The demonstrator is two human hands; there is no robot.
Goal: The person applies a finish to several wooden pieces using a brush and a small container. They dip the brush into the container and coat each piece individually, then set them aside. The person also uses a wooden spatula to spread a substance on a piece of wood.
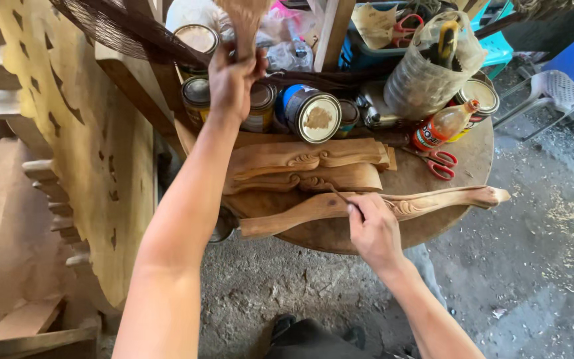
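- Wood is all around me in the head view: a carved leg [367, 205] lies across the near edge of the round table [463, 174], its scrolled end jutting past the rim on my right.
- My right hand [373, 229] rests on the middle of that leg, fingers pinched narrow round a thin stick-like tool [340, 195] whose tip meets the carving; I cannot tell what kind of tool it is.
- My left hand [234, 80] is raised well above the table, closed tight on a flat wooden piece [244, 20] that runs up out of the frame, so its full shape is hidden.
- Just behind the leg, two more carved pieces [307, 166] lie stacked, touching each other.
- Further back stand several tins [317, 114], one tipped on its side with a smeared lid, plus a small orange bottle [443, 125] and red-handled scissors [438, 163].
- A large pierced panel [68, 133] leans at my left.
- By my judgement, I am at the detail step, working filler or finish into the grooves of the leg.
- To go on, I would need a light, steady pinch, the tip following the scroll without gouging, and the leg kept from rolling, since only my right hand bears on it.
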